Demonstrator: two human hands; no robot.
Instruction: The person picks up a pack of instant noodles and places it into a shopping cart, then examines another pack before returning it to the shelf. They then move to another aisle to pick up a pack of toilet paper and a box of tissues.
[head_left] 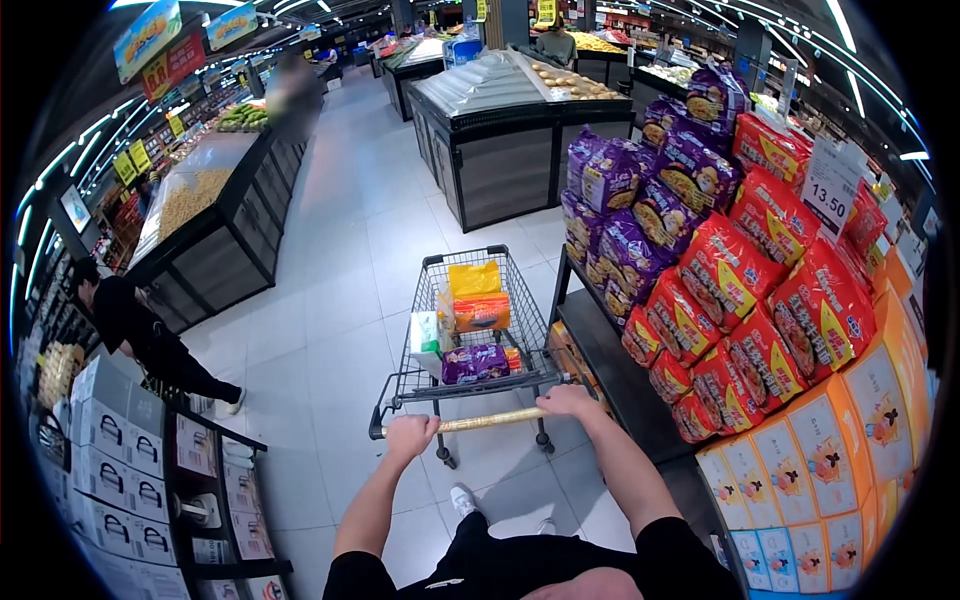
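Note:
Both of my hands are wrapped round the yellowish handle (490,420) of a wire shopping cart (535,325). My left hand (411,436) grips near the handle's left end, and my right hand (567,401) holds it towards the right end. Inside the basket lie a purple packet (474,363), an orange-red packet (482,312), a yellow bag (474,279) and a white-and-green package (425,333). A small orange item (513,358) sits beside the purple packet.
Close on the right rises a display of red noodle packs (735,265), purple packs (665,210) and orange cartons (870,410). A produce stand (510,160) stands ahead, another stand (230,225) at left. A person in black (150,325) is beside stacked boxes (120,450). Tiled floor (350,240) runs ahead.

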